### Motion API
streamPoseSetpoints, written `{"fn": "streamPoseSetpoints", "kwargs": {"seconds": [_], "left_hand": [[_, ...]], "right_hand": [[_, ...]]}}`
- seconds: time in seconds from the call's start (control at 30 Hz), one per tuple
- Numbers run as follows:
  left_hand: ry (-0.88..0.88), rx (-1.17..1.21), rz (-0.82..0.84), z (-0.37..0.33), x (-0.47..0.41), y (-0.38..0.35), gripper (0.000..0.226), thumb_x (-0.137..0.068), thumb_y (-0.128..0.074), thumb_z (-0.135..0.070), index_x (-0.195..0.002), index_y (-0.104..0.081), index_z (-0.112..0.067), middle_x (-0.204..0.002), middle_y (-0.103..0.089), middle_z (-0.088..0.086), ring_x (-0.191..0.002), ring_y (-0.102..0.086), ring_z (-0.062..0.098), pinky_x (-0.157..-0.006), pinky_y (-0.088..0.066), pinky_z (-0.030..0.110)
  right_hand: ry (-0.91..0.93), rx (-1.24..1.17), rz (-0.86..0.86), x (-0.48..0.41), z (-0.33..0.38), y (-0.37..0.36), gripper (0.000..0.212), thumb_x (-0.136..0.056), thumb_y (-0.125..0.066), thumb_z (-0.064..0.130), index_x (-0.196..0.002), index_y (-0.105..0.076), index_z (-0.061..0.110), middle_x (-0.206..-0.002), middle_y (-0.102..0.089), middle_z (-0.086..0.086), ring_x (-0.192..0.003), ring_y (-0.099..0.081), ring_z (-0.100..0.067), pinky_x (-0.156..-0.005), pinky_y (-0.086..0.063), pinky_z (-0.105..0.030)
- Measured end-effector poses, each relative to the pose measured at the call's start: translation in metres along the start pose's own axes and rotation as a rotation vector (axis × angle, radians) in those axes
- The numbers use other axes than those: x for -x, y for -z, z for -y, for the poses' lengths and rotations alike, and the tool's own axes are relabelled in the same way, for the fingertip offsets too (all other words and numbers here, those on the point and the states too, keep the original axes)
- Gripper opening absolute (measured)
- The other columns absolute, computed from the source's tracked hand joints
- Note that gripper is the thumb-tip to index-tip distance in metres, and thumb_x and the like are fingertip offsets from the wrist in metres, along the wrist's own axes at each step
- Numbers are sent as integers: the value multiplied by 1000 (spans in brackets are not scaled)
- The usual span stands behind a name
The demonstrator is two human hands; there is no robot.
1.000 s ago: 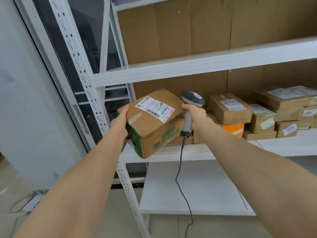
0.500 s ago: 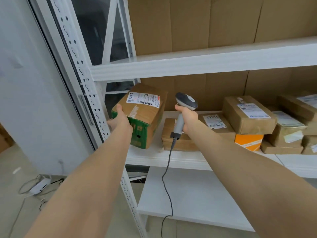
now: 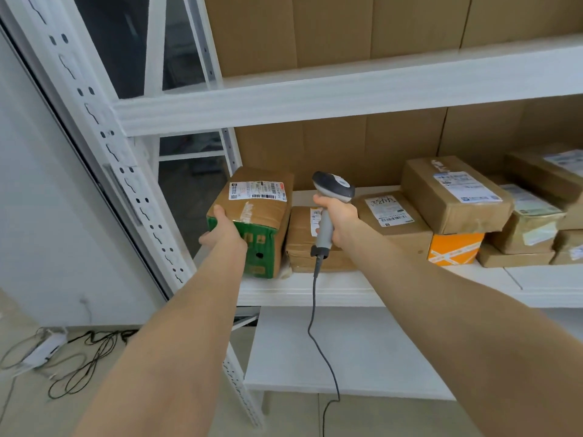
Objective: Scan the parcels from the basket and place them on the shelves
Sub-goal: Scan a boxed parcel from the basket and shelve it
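Your left hand (image 3: 225,233) grips the near left corner of a brown parcel (image 3: 258,212) that has a green printed front and a white barcode label on top. The parcel stands at the left end of the middle shelf (image 3: 315,290). Its base seems to rest flat there, though your wrist hides part of the edge. Just to its right lies a flat brown parcel (image 3: 303,244). Your right hand (image 3: 339,220), well apart from the left, is wrapped round the grey handle of a barcode scanner (image 3: 332,187), held upright over that flat parcel. Its cable (image 3: 315,326) hangs down in front of the lower shelf (image 3: 362,357). Farther right, taped parcels (image 3: 454,193) are stacked, one resting on an orange box (image 3: 454,250).
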State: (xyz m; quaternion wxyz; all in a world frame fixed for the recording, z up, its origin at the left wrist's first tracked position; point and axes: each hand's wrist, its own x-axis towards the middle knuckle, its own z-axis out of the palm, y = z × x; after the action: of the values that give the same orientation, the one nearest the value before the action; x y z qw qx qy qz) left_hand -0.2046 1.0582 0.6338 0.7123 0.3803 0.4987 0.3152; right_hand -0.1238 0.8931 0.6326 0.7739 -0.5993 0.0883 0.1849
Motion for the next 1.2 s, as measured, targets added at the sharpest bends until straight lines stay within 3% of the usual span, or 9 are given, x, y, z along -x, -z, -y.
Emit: {"fn": "streamPoseSetpoints", "kwargs": {"seconds": [0.27, 0.4, 0.5, 0.6, 0.7, 1.0, 1.1, 1.2], "left_hand": [[45, -180, 29, 4, -27, -1, 75, -84, -46, -66, -139, -30, -18, -139, -42, 12, -123, -44, 36, -103, -36, 58], [42, -326, 104, -1, -21, 9, 64, -95, -37, -52, -147, -24, -16, -142, -40, 9, -130, -39, 39, -105, -33, 57], [-170, -576, 48, -11, -14, 10, 65, -94, -50, -29, -149, -21, -10, -153, -23, 17, -137, -30, 36, -110, -29, 45], [-417, -820, -59, -21, 8, 0, 64, -88, -58, -20, -144, -29, -13, -147, -22, 17, -131, -31, 32, -107, -32, 42], [-568, -864, 43, -14, 29, -20, 50, -89, -56, -21, -135, -40, -15, -143, -28, 15, -129, -32, 32, -105, -35, 42], [-538, -1055, 521, 55, 108, -74, 47, -92, -53, -29, -136, -45, -13, -144, -26, 16, -127, -33, 33, -94, -39, 37], [-557, -1144, 655, 82, 137, -89, 47, -92, -54, -32, -135, -48, -12, -144, -30, 17, -129, -33, 33, -99, -40, 36], [-622, -1234, 754, 108, 169, -99, 51, -92, -53, -38, -137, -46, -14, -142, -38, 13, -126, -37, 30, -87, -35, 31]], "right_hand": [[-1, 4, -24, -4, -8, -8, 65, -76, -80, 28, -130, -51, 10, -105, -56, -10, -94, -55, -28, -97, -50, -49], [7, 12, -44, -1, -13, -8, 65, -77, -80, 28, -131, -50, 11, -109, -56, -11, -100, -55, -29, -98, -49, -48], [8, 18, -57, 7, -17, -5, 65, -76, -80, 29, -131, -50, 11, -117, -60, -12, -106, -58, -29, -98, -49, -46], [10, 27, -83, 17, -18, 3, 62, -78, -79, 30, -130, -50, 12, -119, -61, -12, -108, -58, -28, -99, -49, -44], [9, 28, -116, 26, -19, 16, 61, -77, -80, 31, -127, -50, 12, -117, -61, -10, -109, -58, -28, -99, -49, -44], [28, -36, -276, 55, -9, 98, 68, -74, -81, 34, -129, -48, 13, -118, -60, -11, -109, -59, -31, -97, -50, -47], [52, -51, -351, 64, -8, 137, 68, -72, -82, 34, -128, -49, 11, -117, -60, -13, -105, -60, -31, -95, -51, -48], [75, -88, -426, 80, -8, 176, 66, -72, -82, 32, -125, -51, 8, -109, -61, -13, -96, -59, -29, -96, -51, -48]]}}
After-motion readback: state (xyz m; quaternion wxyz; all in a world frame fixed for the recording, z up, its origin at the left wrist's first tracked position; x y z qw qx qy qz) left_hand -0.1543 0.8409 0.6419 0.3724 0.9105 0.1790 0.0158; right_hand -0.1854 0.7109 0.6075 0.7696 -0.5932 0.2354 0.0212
